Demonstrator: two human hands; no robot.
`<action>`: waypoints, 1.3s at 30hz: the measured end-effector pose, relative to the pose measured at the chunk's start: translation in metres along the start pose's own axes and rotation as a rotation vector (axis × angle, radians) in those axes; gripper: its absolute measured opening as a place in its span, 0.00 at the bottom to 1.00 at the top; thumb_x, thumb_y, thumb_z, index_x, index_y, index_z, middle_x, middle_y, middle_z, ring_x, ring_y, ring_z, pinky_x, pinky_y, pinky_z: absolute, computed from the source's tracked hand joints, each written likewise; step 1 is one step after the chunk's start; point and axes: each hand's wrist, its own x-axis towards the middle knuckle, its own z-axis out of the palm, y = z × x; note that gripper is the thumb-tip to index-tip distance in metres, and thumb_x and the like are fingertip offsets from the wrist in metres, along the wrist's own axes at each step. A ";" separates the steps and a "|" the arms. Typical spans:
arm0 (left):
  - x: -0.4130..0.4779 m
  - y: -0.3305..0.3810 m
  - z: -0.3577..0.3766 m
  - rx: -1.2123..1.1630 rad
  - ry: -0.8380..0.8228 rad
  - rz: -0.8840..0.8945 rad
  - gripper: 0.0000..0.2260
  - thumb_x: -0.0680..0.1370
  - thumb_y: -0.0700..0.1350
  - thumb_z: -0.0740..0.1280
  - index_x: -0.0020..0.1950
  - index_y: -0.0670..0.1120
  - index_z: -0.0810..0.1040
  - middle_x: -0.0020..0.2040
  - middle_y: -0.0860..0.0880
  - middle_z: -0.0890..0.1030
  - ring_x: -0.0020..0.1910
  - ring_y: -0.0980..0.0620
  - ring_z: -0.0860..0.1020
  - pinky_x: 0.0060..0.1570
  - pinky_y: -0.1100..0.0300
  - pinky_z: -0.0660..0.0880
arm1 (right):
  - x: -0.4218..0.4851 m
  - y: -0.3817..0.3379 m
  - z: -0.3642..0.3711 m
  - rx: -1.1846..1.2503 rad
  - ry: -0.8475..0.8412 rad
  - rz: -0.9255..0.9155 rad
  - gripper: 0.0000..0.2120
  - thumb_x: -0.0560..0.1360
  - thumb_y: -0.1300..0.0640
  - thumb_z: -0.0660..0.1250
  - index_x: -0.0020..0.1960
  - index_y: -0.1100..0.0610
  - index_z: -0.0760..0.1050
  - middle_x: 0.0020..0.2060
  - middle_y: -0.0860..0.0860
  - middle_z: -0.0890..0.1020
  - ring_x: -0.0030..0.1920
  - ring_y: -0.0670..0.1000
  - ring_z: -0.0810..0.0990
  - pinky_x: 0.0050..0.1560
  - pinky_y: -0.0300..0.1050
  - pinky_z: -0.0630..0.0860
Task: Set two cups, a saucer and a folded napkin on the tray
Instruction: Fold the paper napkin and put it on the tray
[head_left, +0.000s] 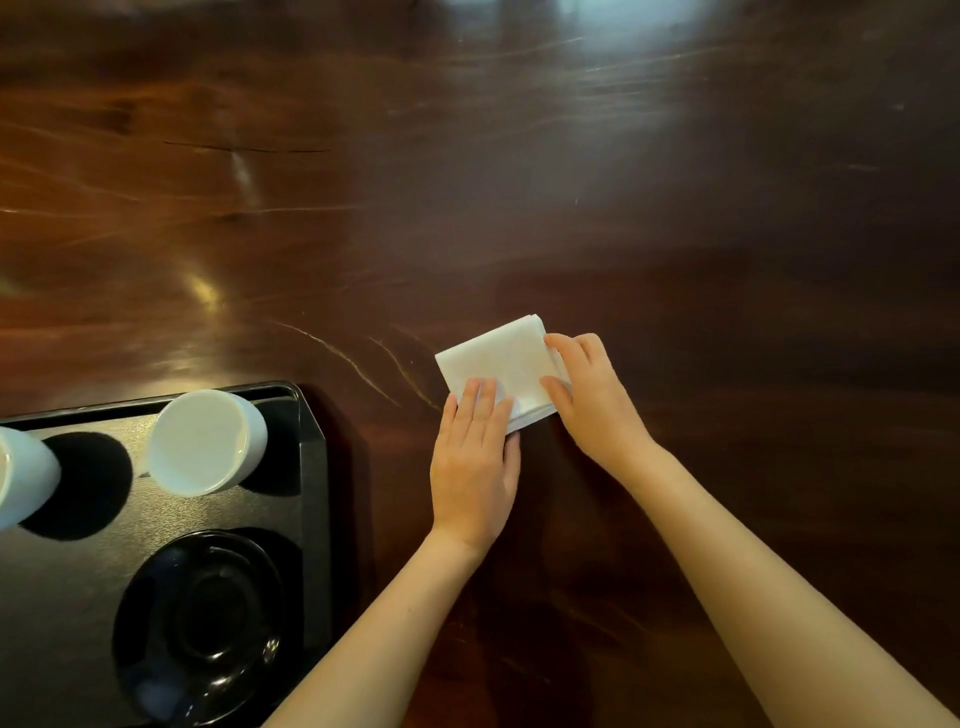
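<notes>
Two white cups stood on the black tray (311, 467) at the left: one cup (205, 441), smooth and round with a glossy rim, near the tray's far right corner, and a second cup (23, 483) cut off by the left edge of the view. The tray had a finely pebbled, matte surface, a raised rim and clipped corners. A shiny black saucer (202, 629), round with concentric rings, lay on the tray's near part. The white napkin (498, 364), soft paper folded into a layered square, lay on the dark, polished wooden counter (519, 182), to the right of the tray and apart from it. The left hand (475, 467) lay flat, fingers together, pressing the napkin's near corner. The right hand (592, 400) pinched the napkin's right edge between thumb and fingers. No writing or label could be read on anything.
</notes>
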 end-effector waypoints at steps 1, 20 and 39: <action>0.000 0.001 -0.004 -0.020 0.009 -0.005 0.14 0.76 0.45 0.65 0.59 0.43 0.78 0.64 0.43 0.78 0.68 0.45 0.73 0.70 0.48 0.65 | -0.003 0.000 0.004 -0.080 0.044 -0.035 0.24 0.77 0.62 0.61 0.72 0.57 0.62 0.64 0.54 0.69 0.61 0.53 0.71 0.58 0.44 0.72; 0.045 -0.009 0.015 0.144 -0.203 -0.206 0.25 0.81 0.51 0.43 0.77 0.45 0.51 0.78 0.45 0.54 0.77 0.49 0.50 0.75 0.44 0.50 | 0.035 -0.006 0.026 -0.495 -0.189 -0.322 0.28 0.78 0.41 0.34 0.73 0.51 0.37 0.78 0.49 0.44 0.74 0.45 0.35 0.75 0.48 0.36; 0.039 -0.026 0.007 0.174 -0.293 -0.189 0.26 0.80 0.55 0.40 0.77 0.50 0.43 0.79 0.51 0.44 0.77 0.52 0.40 0.73 0.44 0.38 | 0.022 0.016 0.016 -0.624 -0.246 -0.425 0.33 0.76 0.35 0.37 0.74 0.51 0.33 0.74 0.47 0.34 0.75 0.47 0.33 0.73 0.48 0.31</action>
